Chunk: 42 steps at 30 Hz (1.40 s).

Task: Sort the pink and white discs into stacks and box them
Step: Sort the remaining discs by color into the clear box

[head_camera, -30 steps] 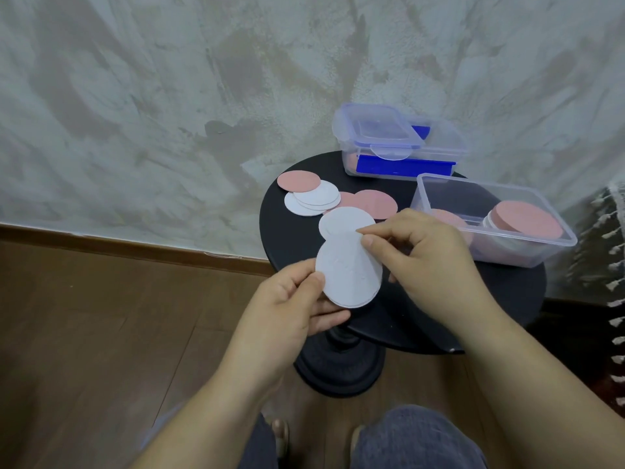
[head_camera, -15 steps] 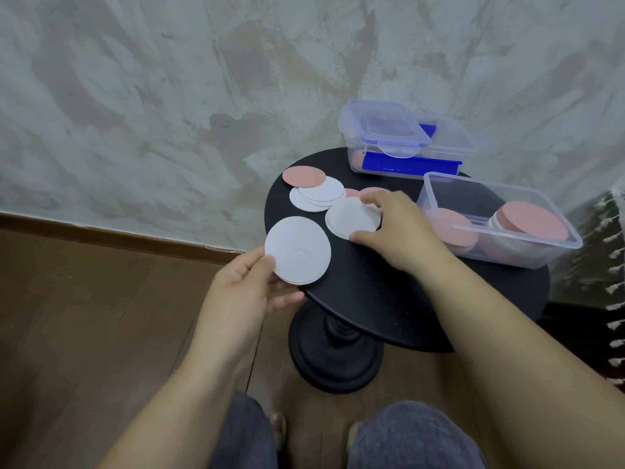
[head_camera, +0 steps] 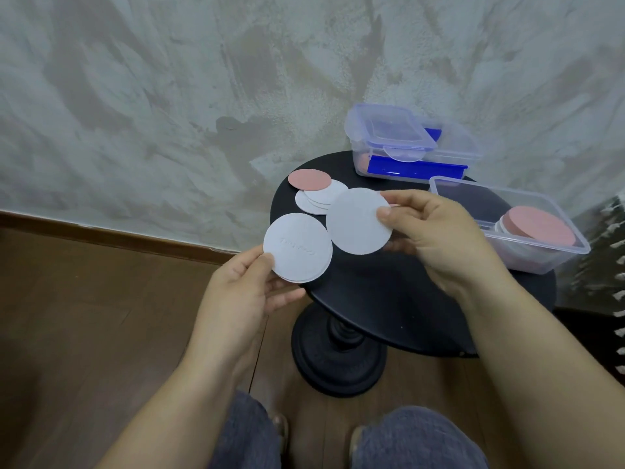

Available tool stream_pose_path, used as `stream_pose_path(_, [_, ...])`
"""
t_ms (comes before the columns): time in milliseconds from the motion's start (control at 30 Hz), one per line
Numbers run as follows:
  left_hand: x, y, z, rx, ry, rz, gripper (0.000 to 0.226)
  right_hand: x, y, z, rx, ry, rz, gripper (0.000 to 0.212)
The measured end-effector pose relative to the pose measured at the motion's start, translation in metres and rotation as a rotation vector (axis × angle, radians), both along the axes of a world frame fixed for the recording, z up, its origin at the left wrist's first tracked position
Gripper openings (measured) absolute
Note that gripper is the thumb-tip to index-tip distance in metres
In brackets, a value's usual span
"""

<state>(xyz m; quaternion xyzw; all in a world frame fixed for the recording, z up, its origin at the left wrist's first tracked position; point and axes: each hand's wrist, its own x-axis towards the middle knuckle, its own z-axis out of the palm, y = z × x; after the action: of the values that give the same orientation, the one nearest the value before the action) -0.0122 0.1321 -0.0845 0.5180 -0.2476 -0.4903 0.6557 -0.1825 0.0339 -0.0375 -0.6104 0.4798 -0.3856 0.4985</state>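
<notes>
Over the round black table (head_camera: pixel 372 296), left fingers (head_camera: pixel 261 262) pinch stacked white discs (head_camera: pixel 297 247), right fingers (head_camera: pixel 385 214) one disc (head_camera: pixel 356 221).

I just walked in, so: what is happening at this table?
A person is sorting discs. The left hand holds a small stack of white discs; the right hand pinches a single white disc beside it. Loose pink and white discs lie on the black table, and some sit in the open clear box.

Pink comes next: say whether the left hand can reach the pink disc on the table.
Probably not yet: the left hand grips a stack of white discs; the pink disc itself lies uncovered.
</notes>
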Motion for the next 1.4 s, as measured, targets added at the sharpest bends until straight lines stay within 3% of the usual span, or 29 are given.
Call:
stream_pose_path(367, [-0.011,0.002,0.006,-0.02,-0.008,-0.051,0.028,-0.021,0.026,0.004,-0.017,-0.217,0.057,0.011])
stream_pose_path(500, [-0.014,0.002,0.004,-0.006,-0.027,-0.072,0.026,-0.024,0.034,0.0,-0.087,-0.142,0.102,0.008])
stream_pose_path(667, [-0.018,0.002,0.001,-0.008,-0.031,-0.109,0.026,-0.029,0.037,-0.006,-0.12,-0.114,0.153,0.04])
stream_pose_path(767, [-0.021,0.003,0.002,-0.025,-0.051,-0.138,0.028,-0.032,0.036,-0.008,-0.122,-0.118,0.133,0.049])
stream_pose_path(1100, [-0.036,0.008,0.002,-0.088,0.003,-0.323,0.023,-0.024,0.037,-0.015,-0.222,-0.033,0.01,0.033])
stream_pose_path(1267, [-0.037,0.009,-0.004,-0.112,0.056,-0.374,0.03,-0.015,0.038,-0.024,-0.111,-0.147,0.0,0.032])
stream_pose_path(1400, [-0.033,0.008,-0.003,-0.148,-0.104,-0.317,0.027,-0.016,0.04,-0.025,-0.158,-0.082,0.012,0.037])
